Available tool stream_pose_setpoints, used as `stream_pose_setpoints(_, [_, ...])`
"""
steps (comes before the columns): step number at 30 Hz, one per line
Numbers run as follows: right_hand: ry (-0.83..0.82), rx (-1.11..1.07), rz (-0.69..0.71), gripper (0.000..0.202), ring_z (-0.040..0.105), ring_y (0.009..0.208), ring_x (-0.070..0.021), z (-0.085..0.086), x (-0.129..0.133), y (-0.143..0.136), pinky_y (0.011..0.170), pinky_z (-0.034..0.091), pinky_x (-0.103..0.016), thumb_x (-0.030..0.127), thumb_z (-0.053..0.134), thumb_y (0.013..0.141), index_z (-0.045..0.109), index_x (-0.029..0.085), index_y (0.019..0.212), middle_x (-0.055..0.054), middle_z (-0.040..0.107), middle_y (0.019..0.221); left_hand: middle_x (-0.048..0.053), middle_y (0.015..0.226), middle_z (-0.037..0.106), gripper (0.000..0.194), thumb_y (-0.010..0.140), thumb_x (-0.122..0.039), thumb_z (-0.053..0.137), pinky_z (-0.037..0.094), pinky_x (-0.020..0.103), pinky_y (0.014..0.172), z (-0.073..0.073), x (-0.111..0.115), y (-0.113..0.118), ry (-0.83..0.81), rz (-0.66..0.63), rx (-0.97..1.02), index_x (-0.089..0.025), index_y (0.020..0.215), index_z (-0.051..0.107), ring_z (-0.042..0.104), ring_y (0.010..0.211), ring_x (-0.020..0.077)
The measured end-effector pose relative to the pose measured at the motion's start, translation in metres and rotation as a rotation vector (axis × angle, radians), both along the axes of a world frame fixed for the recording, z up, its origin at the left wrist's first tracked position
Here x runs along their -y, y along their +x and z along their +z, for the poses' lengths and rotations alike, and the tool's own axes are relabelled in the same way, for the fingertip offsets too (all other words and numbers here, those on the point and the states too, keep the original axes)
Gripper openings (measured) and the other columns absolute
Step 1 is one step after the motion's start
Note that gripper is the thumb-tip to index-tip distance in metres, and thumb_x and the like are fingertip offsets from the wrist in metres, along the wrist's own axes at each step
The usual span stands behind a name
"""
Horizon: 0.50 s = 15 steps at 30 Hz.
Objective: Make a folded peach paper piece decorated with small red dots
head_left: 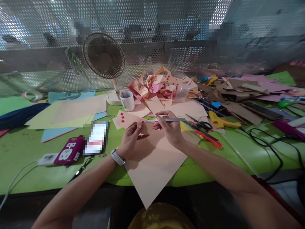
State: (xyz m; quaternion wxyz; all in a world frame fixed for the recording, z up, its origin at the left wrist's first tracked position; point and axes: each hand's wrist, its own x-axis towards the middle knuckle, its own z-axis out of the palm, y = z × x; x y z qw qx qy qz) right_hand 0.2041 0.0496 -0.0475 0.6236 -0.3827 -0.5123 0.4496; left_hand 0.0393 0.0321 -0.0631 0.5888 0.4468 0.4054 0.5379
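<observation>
My right hand (168,128) grips a pair of silver tweezers (175,120), their thin tips pointing left toward my other hand. Thumb and forefinger of my left hand (131,136) are pinched together near those tips; a small red spot shows there, but what they hold is too small to make out. Both hands are above a large peach paper sheet (152,171), one corner of which hangs over the table's front edge. Just behind my left hand lies a peach paper piece (127,118) bearing a row of red diamond shapes.
Black scissors (203,125), a red-orange cutter (209,139) and a yellow glue gun (220,121) lie right. Left are a phone (96,138) and purple power bank (69,151). Behind stand a white cup (127,102), a fan (104,56) and a heap of folded papers (158,87).
</observation>
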Motion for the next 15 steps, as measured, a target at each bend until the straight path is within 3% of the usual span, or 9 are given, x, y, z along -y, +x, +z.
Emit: stream_pose_setpoints(15, [0.005, -0.012, -0.018, 0.036, 0.063, 0.049, -0.0113, 0.0028, 0.0007, 0.0039, 0.051, 0.056, -0.023, 0.050, 0.072, 0.079, 0.057, 0.021, 0.095, 0.006, 0.065, 0.058, 0.002, 0.093, 0.062, 0.041, 0.075, -0.055, 0.076, 0.062, 0.034, 0.077, -0.0013, -0.0021, -0.0032, -0.008, 0.006, -0.050, -0.018, 0.089, 0.065, 0.060, 0.086, 0.0149])
